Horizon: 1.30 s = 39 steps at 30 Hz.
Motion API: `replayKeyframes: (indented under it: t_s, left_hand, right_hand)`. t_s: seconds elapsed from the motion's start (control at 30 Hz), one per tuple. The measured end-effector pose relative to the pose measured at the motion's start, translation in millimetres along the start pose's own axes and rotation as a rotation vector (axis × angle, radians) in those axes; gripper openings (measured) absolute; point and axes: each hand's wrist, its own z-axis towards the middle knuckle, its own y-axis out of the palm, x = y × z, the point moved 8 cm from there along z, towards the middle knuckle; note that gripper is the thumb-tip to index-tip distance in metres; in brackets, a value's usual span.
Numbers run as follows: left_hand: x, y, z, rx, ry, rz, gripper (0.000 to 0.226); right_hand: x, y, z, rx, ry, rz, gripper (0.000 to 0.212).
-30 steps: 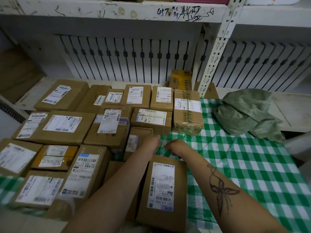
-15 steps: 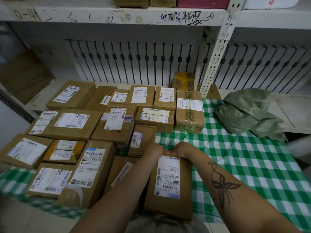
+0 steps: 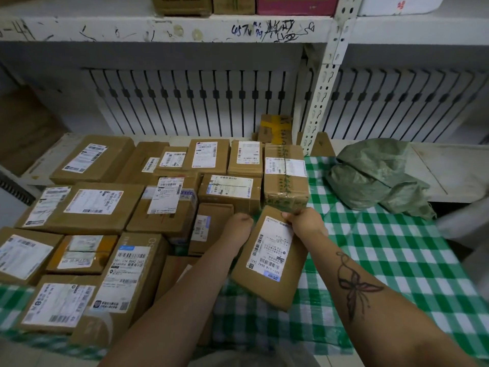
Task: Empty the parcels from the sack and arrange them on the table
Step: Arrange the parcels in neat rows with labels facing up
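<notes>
The bench point(image 3: 397, 247) carries rows of parcels point(image 3: 105, 207) across its left half, so most arranging looks done. The sack point(image 3: 375, 176) lies slumped far right, probably empty. One parcel point(image 3: 270, 260), tilted beside the rows, awaits placing: the right hand point(image 3: 304, 223) pinches its top edge, while the left hand point(image 3: 239, 226) sits beside it, grip impossible to tell.

dim, flat indoor light, deep shadow under the shelf point(image 3: 164, 30), wide-angle bowing at edges, blurred right edge
</notes>
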Motion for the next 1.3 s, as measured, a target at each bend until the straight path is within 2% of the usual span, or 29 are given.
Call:
replayKeyframes:
  t_s: [0.1,0.17,0.3,0.43,0.53,0.63,0.8,0.9,1.17,1.23,1.3]
  left_hand:
    - [-22,6,-3,-0.084,-0.162,0.156,0.021]
    - [-27,4,-2,-0.061,-0.209,0.131,0.024]
    - [-13,-8,7,0.126,-0.113,-0.036,0.024]
    - [-4,-17,11,0.302,-0.043,-0.203,0.05]
    - [-2,-24,14,0.378,-0.047,-0.255,0.038]
    - [2,-24,24,0.343,-0.049,-0.198,0.033]
    - [11,-25,30,0.3,0.054,-0.046,0.036]
    - [7,-24,32,0.267,0.058,0.112,0.04]
    - [-13,-18,36,0.219,0.024,0.289,0.058]
    - [-18,-19,35,0.263,0.008,0.345,0.06]
    - [-19,-19,28,0.315,0.052,0.437,0.06]
  right_hand:
    - [15,-5,6,0.035,0.086,0.089,0.04]
    - [21,-13,8,0.074,0.137,0.153,0.041]
    - [32,-26,10,0.13,0.254,0.241,0.044]
    - [40,-24,4,0.122,0.349,0.371,0.043]
    - [48,-14,4,0.129,0.383,0.405,0.043]
    - [49,-3,1,0.083,0.437,0.386,0.047]
    - [44,4,0,0.022,0.391,0.308,0.036]
    - [47,6,0,0.017,0.359,0.3,0.036]
    - [43,7,0,0.037,0.302,0.294,0.035]
    - [37,8,-1,0.029,0.228,0.223,0.049]
    - [21,9,-7,0.016,0.055,-0.031,0.076]
